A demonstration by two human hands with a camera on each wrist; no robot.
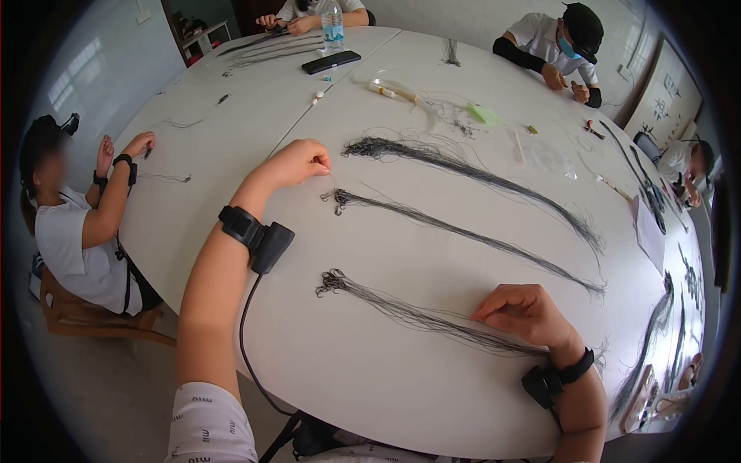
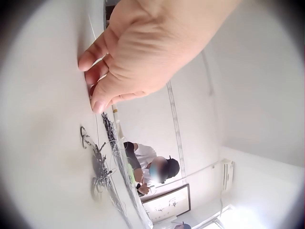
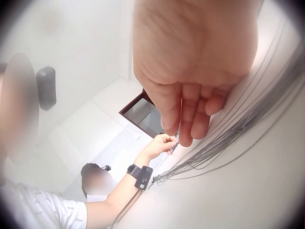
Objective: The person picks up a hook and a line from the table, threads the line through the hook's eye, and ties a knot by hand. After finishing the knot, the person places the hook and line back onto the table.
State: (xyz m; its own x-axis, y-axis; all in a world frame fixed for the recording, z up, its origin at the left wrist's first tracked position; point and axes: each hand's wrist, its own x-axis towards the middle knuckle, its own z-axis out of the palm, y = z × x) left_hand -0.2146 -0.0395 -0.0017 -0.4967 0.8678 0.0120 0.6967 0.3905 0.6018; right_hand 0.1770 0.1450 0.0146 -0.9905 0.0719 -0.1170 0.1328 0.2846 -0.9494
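Note:
In the head view my left hand (image 1: 297,163) is above the hook end of the middle bundle of dark strands (image 1: 463,235). Its thumb and fingertips pinch a thin line (image 2: 96,125), which shows below them in the left wrist view. Small dark hooks (image 2: 101,176) lie on the table close by. My right hand (image 1: 529,314) hovers over the strands of the nearest bundle (image 1: 401,312), its fingers together and loosely bent; no object can be made out in it. That bundle's hooks (image 1: 332,282) are clustered at its left end.
A thicker bundle (image 1: 478,174) lies farther back on the white table (image 1: 370,370). Beyond it are tangled lines, a green slip (image 1: 483,114), a phone (image 1: 331,62) and a bottle (image 1: 333,29). Several people sit around the table; more strands (image 1: 652,339) lie at the right.

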